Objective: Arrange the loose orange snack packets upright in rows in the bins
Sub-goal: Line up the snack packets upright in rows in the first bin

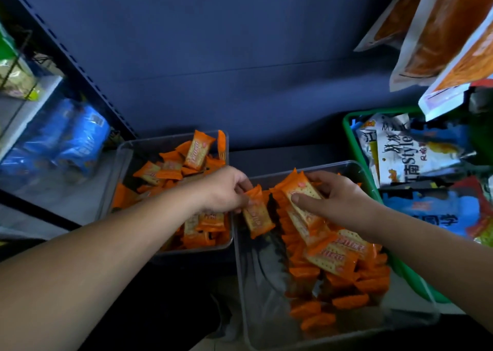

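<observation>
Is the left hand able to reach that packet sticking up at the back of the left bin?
Probably yes. The left bin is open on top and nothing covers the upright packet. But the left hand holds another packet, so it should set that down first.

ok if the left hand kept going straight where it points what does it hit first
Probably the tilted packet the right hand grips in the right bin; the left hand, pinching a loose packet, points that way. Depth is unclear.
</observation>
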Demonstrator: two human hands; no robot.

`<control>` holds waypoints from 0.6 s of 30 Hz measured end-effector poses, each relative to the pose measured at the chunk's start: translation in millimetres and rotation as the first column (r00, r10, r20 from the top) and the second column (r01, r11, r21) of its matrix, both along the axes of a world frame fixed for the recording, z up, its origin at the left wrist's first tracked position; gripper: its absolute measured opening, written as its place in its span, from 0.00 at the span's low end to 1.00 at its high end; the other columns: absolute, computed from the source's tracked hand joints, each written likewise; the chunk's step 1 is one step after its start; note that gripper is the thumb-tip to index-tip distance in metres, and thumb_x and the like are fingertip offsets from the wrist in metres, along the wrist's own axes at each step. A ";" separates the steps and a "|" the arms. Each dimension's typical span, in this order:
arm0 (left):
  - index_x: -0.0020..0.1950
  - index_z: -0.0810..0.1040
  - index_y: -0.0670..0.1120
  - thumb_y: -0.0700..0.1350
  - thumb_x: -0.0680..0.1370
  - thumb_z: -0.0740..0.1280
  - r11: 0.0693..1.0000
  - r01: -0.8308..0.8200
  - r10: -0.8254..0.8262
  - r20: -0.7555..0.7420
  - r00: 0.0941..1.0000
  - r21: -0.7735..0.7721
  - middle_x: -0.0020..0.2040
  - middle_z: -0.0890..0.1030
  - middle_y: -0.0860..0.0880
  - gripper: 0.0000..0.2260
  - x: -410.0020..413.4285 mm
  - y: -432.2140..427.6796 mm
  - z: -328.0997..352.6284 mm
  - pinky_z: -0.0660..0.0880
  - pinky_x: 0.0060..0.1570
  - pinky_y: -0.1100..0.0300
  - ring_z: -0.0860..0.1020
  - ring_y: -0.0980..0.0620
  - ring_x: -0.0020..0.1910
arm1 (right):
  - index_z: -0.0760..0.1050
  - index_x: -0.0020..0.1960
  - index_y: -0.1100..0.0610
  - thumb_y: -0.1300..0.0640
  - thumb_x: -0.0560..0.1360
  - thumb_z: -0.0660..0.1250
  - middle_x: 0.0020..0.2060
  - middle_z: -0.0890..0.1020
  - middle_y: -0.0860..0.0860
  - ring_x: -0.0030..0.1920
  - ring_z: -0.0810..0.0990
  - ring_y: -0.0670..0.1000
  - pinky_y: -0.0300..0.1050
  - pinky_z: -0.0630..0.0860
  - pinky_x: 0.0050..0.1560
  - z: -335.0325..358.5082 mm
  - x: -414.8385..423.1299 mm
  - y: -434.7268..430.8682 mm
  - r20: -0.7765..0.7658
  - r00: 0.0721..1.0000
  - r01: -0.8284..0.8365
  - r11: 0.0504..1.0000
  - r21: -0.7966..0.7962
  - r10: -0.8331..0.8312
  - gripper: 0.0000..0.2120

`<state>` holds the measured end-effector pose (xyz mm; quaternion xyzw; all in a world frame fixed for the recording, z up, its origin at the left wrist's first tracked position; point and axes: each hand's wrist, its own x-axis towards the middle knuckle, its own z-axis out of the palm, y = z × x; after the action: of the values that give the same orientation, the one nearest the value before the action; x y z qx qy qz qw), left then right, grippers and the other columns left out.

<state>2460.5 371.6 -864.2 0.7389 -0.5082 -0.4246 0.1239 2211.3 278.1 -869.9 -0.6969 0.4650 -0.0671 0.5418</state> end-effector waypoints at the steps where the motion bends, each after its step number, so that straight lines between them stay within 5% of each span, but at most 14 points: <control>1: 0.51 0.84 0.49 0.44 0.78 0.75 0.997 0.067 -0.064 0.097 0.993 -0.029 0.45 0.86 0.48 0.03 -4.4 -1.7 -3.6 0.81 0.48 0.55 0.84 0.51 0.45 | 0.75 0.70 0.43 0.40 0.69 0.80 0.58 0.83 0.44 0.58 0.82 0.45 0.50 0.82 0.59 0.7 -0.9 1.8 0.010 1.000 0.015 1.000 0.012 -0.015 0.32; 7: 0.56 0.82 0.54 0.54 0.78 0.71 0.908 0.404 -0.279 0.566 0.776 -0.107 0.56 0.82 0.50 0.09 -27.4 -3.2 -34.3 0.76 0.55 0.50 0.78 0.46 0.58 | 0.79 0.64 0.42 0.38 0.65 0.81 0.53 0.87 0.48 0.52 0.87 0.50 0.56 0.84 0.57 8.1 -16.5 8.3 0.078 0.993 0.074 0.988 0.137 -0.086 0.30; 9: 0.58 0.82 0.52 0.53 0.79 0.70 0.869 0.490 -0.312 0.689 0.654 -0.071 0.57 0.79 0.49 0.10 -28.8 -2.7 -39.1 0.72 0.57 0.50 0.75 0.45 0.60 | 0.79 0.64 0.44 0.44 0.70 0.80 0.51 0.87 0.48 0.47 0.88 0.47 0.48 0.85 0.49 13.7 -21.3 10.6 0.089 0.992 0.075 0.982 0.171 -0.091 0.25; 12: 0.58 0.83 0.51 0.55 0.79 0.69 0.882 0.469 -0.286 0.751 0.595 -0.035 0.57 0.79 0.49 0.12 -31.0 -2.7 -40.7 0.67 0.58 0.50 0.74 0.46 0.61 | 0.77 0.62 0.43 0.49 0.73 0.78 0.47 0.82 0.44 0.39 0.84 0.34 0.30 0.77 0.34 18.6 -27.7 13.8 0.084 0.993 0.064 0.983 0.171 -0.079 0.19; 14: 0.59 0.82 0.51 0.56 0.79 0.69 0.892 0.452 -0.283 0.781 0.556 0.001 0.59 0.79 0.49 0.13 -32.0 -4.1 -40.8 0.67 0.59 0.50 0.74 0.46 0.62 | 0.76 0.57 0.41 0.52 0.74 0.78 0.45 0.79 0.41 0.35 0.81 0.29 0.26 0.74 0.29 22.8 -28.5 17.2 0.085 0.994 0.055 0.980 0.192 -0.072 0.16; 18: 0.60 0.78 0.50 0.56 0.78 0.70 0.908 0.418 -0.223 0.810 0.542 -0.030 0.59 0.80 0.50 0.15 -38.9 -6.0 -40.0 0.67 0.60 0.49 0.74 0.46 0.62 | 0.73 0.64 0.39 0.48 0.72 0.79 0.52 0.77 0.42 0.53 0.80 0.41 0.37 0.76 0.46 25.5 -32.4 22.0 0.094 0.994 0.044 0.976 0.214 -0.065 0.24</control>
<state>2421.5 365.6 -904.2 0.7240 -0.6804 -0.0100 -0.1129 2178.8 300.1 -844.3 -0.6182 0.4607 -0.0668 0.6333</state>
